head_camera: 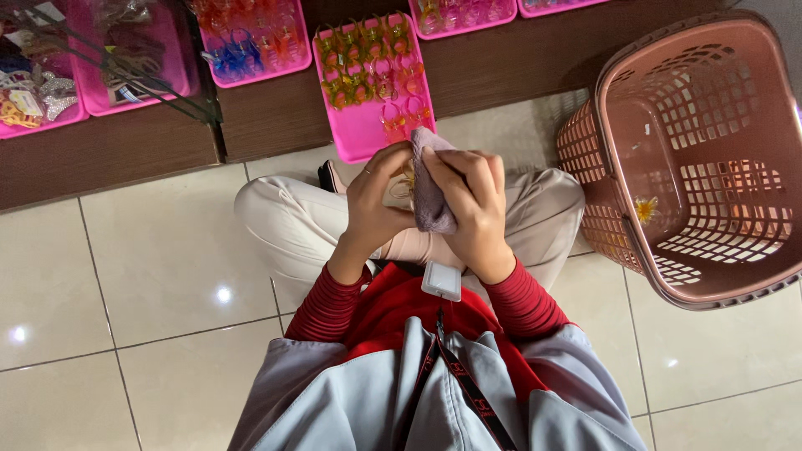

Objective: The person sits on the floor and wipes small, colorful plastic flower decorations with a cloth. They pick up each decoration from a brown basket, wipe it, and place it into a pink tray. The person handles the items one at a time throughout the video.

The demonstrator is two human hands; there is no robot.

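I sit cross-legged on a tiled floor. My right hand (469, 205) grips a folded mauve cloth (428, 188) held upright in front of me. My left hand (374, 200) pinches a small golden ring-like piece (407, 177) against the cloth's left side; the piece is mostly hidden by my fingers. Both hands hover over my lap, just below a pink tray (361, 134) that holds several orange and yellow hair clips.
A large pink mesh basket (622, 125) stands at my right with a small yellow flower item (645, 209) inside. More pink trays (180, 79) of colourful accessories lie on a dark wooden shelf (125, 150). A white badge (441, 280) hangs from my lanyard.
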